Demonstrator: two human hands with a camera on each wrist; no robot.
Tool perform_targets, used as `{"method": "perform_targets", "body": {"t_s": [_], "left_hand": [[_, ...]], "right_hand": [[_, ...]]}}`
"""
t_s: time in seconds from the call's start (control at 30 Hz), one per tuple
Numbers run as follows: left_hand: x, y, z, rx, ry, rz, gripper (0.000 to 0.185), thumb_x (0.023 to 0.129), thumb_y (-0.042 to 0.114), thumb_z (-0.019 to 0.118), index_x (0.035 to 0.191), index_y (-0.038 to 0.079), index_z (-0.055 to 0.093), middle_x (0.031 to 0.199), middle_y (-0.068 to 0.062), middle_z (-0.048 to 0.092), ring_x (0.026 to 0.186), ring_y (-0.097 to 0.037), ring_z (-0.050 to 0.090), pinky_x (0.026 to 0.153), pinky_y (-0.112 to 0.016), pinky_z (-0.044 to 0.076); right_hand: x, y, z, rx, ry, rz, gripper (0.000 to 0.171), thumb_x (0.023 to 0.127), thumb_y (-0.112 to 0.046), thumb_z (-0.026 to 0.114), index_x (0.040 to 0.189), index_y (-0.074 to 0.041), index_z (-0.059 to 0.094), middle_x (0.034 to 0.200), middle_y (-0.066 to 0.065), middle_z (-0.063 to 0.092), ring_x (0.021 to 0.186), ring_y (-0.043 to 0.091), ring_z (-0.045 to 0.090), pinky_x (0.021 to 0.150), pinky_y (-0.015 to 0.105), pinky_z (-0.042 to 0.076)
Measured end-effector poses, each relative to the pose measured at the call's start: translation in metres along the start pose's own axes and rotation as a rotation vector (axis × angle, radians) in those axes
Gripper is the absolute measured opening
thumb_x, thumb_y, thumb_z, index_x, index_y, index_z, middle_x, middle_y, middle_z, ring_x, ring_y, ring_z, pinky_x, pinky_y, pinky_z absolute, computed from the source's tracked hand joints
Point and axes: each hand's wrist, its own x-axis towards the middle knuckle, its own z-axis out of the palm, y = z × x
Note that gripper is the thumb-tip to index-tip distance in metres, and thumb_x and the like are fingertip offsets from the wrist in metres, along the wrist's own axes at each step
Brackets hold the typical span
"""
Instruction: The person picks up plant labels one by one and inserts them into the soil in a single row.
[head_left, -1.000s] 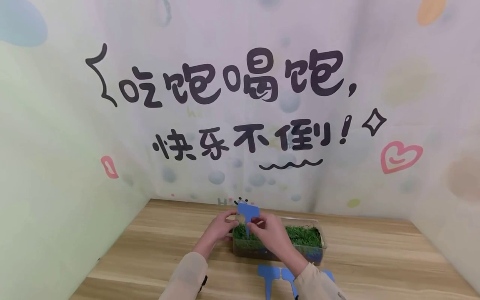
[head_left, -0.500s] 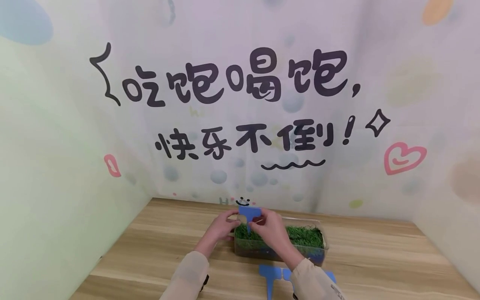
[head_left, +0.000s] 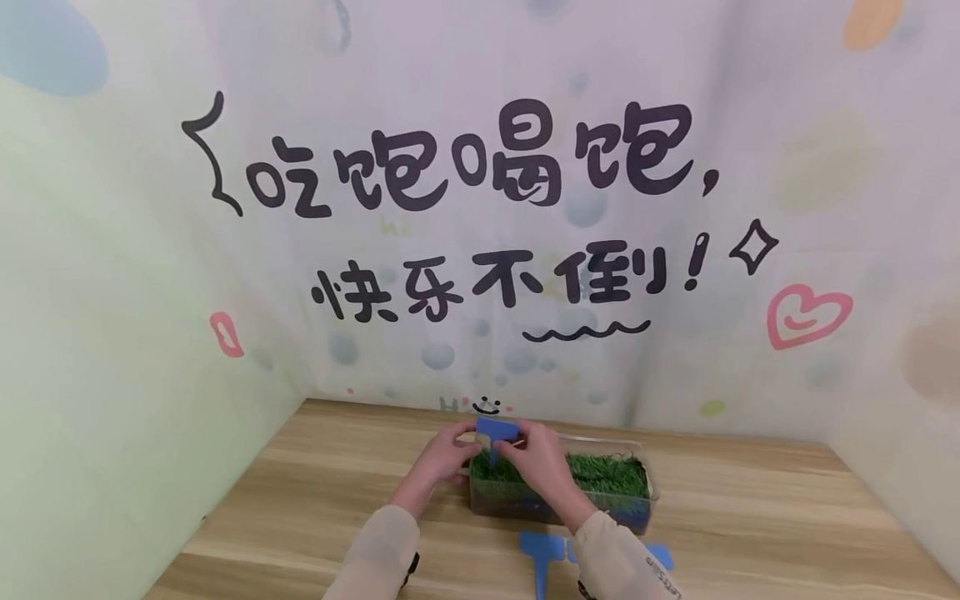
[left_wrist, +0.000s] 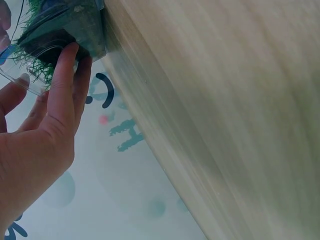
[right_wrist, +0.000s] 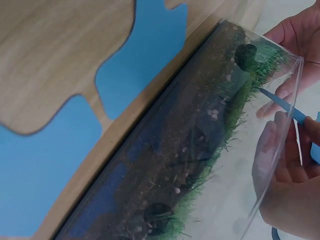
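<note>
A blue T-shaped plant label [head_left: 497,429] stands nearly upright over the left part of a long clear plastic box [head_left: 510,504]. My right hand [head_left: 542,457] pinches its stem between thumb and fingers. In the right wrist view the label's pointed stake [right_wrist: 277,100] reaches the green grass [right_wrist: 267,62] near the box's far end. My left hand [head_left: 447,454] holds the left end of the box; in the left wrist view its fingers [left_wrist: 62,85] press on the end wall. The stake's tip is hidden in the grass.
More blue labels [head_left: 542,550] lie on the wooden table [head_left: 750,517] in front of the box, partly covered by the right sleeve [head_left: 618,554]. Behind the table hangs a printed cloth wall [head_left: 420,367] with dark lettering. Dark soil [right_wrist: 200,135] shows through the box wall.
My right hand has lowered the label slightly, so its head sits nearer the grass. My left hand stays at the box's left end, and the box has hardly moved.
</note>
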Motion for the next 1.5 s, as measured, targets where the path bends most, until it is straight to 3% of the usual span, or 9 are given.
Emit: {"method": "perform_targets", "body": {"t_s": [0.3,0.5,0.87,1.13,1.5], "left_hand": [[0.000,-0.003,0.001,0.002,0.004,-0.014,0.047,0.102,0.013,0.056,0.147,0.006,0.046,0.135,-0.028,0.059,0.122,-0.043,0.060,0.073,-0.043,0.061],[-0.001,-0.003,0.001,-0.003,0.013,0.008,0.045,0.101,0.010,0.056,0.145,0.007,0.049,0.133,-0.027,0.061,0.120,-0.042,0.061,0.069,-0.041,0.061],[-0.003,-0.003,0.002,0.048,0.028,0.037,0.041,0.101,0.009,0.054,0.142,0.009,0.053,0.134,-0.027,0.061,0.115,-0.039,0.064,0.063,-0.037,0.060],[-0.002,-0.006,0.001,0.017,0.020,0.019,0.039,0.102,0.011,0.050,0.141,0.009,0.053,0.131,-0.027,0.062,0.104,-0.030,0.067,0.067,-0.038,0.060],[0.001,-0.003,0.000,-0.027,-0.020,0.039,0.038,0.100,0.004,0.050,0.138,0.003,0.050,0.144,-0.029,0.051,0.116,-0.043,0.062,0.069,-0.043,0.061]], "right_hand": [[0.003,0.007,0.007,-0.014,-0.007,-0.026,0.009,0.090,-0.009,0.073,0.095,-0.004,0.068,0.090,0.011,0.073,0.079,0.021,0.071,0.065,0.031,0.057],[0.004,0.010,0.010,-0.117,-0.030,-0.045,0.008,0.088,-0.007,0.074,0.092,-0.007,0.067,0.087,0.010,0.071,0.069,0.013,0.061,0.059,0.028,0.048],[0.004,0.012,0.011,-0.235,-0.065,-0.047,0.012,0.086,-0.006,0.076,0.083,-0.010,0.065,0.079,0.006,0.066,0.064,0.013,0.055,0.057,0.028,0.044],[0.003,0.008,0.013,-0.393,-0.044,-0.090,0.011,0.085,-0.011,0.078,0.094,-0.011,0.071,0.085,0.006,0.071,0.069,0.013,0.062,0.061,0.031,0.051],[0.002,0.003,0.016,-0.486,-0.008,-0.143,0.014,0.083,-0.009,0.080,0.080,-0.014,0.067,0.074,0.000,0.066,0.063,0.012,0.056,0.057,0.030,0.047]]}}
